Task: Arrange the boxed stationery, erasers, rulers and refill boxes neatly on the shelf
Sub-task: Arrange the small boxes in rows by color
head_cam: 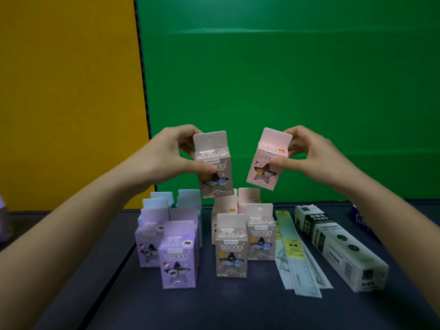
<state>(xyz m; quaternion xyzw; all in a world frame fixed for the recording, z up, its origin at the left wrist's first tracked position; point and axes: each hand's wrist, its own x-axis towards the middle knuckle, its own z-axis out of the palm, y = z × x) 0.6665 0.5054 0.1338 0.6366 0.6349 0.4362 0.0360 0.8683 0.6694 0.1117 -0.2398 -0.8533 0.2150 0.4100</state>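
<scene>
Taupe box point(215, 166) hung pinched in the left hand point(166, 153), and the right hand point(312, 156) gripped a tilted pink box point(267, 160), both raised above the dark surface point(238, 306). Below stood purple boxes point(178, 256) and taupe boxes point(232, 246), with rulers point(297, 256) and a long refill box point(338, 246) lying to their right.

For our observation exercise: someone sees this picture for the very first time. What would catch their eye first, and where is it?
Two small boxes held up mid-frame against the green backdrop: a taupe box in the left hand, a tilted pink box in the right hand. Below them, colour-sorted clusters of boxes stand on the dark surface, purple boxes nearest left.
</scene>
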